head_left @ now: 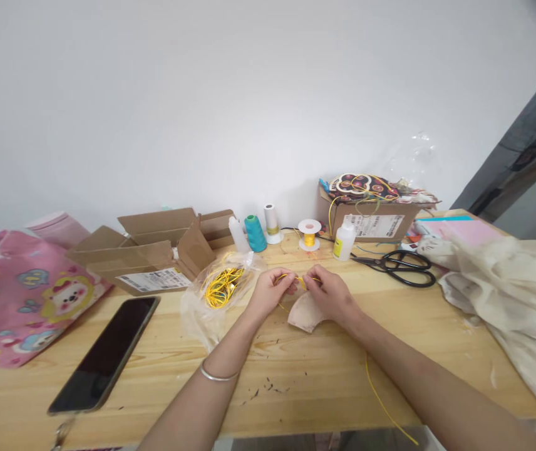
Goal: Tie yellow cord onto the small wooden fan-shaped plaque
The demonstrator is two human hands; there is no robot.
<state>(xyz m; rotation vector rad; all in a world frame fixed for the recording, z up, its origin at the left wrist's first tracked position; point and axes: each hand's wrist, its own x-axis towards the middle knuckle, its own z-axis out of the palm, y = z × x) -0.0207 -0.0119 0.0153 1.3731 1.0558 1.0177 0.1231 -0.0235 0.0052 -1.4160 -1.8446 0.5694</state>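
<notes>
Over the middle of the wooden table, my left hand (273,291) pinches a yellow cord (300,280) between thumb and fingers. Close beside it on the right, my right hand (328,291) is also closed on the cord. A small pale fan-shaped piece (304,313) hangs just under the fingers of my right hand; its material I cannot make out. One end of the cord trails past my right forearm toward the table's front edge. Left of my left hand, a clear plastic bag (197,310) holds a tangle of yellow cord (223,287).
Behind the hands stand a teal thread cone (255,233), a white spool (272,220), a yellow thread spool (309,240) and a bottle (344,241). Black scissors (406,268) and cream fabric (507,294) lie right. Leftward are cardboard boxes (131,257), a phone (106,354) and a pink bag (28,300).
</notes>
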